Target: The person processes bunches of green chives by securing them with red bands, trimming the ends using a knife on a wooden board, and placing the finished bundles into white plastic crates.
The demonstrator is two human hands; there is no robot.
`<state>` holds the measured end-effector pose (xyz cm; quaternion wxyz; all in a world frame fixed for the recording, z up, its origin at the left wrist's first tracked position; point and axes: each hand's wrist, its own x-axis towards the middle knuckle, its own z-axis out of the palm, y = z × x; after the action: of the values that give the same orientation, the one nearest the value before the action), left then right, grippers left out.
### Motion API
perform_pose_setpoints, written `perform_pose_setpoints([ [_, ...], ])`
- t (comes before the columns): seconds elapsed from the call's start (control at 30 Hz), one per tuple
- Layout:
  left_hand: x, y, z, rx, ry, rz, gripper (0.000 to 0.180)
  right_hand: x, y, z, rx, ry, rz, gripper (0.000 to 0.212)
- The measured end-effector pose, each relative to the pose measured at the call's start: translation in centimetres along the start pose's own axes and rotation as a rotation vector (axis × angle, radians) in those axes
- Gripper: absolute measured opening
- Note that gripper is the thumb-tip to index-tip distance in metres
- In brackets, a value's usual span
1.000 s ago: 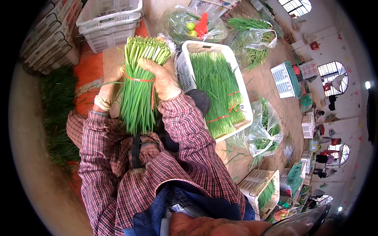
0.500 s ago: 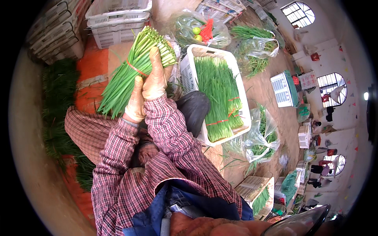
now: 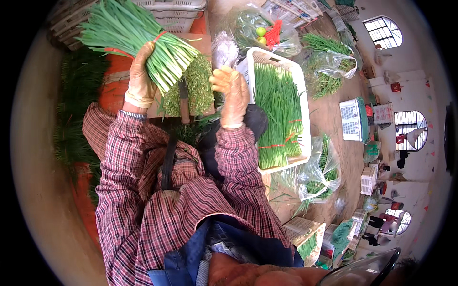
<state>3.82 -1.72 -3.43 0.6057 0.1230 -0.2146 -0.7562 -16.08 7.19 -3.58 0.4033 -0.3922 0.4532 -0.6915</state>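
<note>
A bunch of garlic chives [image 3: 136, 40], tied with a red band, is gripped in my gloved left hand [image 3: 139, 78]. Its pale stem ends point down to the right and its green leaves spread to the upper left. My gloved right hand [image 3: 232, 93] is raised beside the white crate [image 3: 305, 102], fingers loosely bent and apart, holding nothing visible. Below the bunch lies a board [image 3: 210, 45] strewn with chopped green trimmings [image 3: 198, 86]. A knife [image 3: 184, 107] rests on the board, its blade partly covered by the bunch.
Rows of chives [image 3: 274, 105] fill the crate at my right. Loose chives [image 3: 78, 105] lie along the left wall. Stacked white crates [image 3: 174, 19] stand ahead. Clear plastic bags of greens [image 3: 317, 176] sit on the floor to the right, one with yellow-green fruit [image 3: 261, 32].
The chive bunch has moved up and left in my left hand, its leaves now pointing up. My right hand has let go and moved right. The board, trimmings and knife have come into view.
</note>
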Motion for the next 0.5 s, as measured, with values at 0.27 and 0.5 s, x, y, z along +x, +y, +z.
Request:
perform_pose_setpoints([
  [0.27,-1.9,-2.2,1.4,0.336,0.021,0.04,0.039,1.8,-1.8,2.6,-0.816,-0.499,-0.122,0.092],
  [0.5,-3.1,-3.0,1.8,0.316,0.022,-0.039,0.045,-0.1,0.1,1.0,-0.765,-0.582,-0.203,0.098],
])
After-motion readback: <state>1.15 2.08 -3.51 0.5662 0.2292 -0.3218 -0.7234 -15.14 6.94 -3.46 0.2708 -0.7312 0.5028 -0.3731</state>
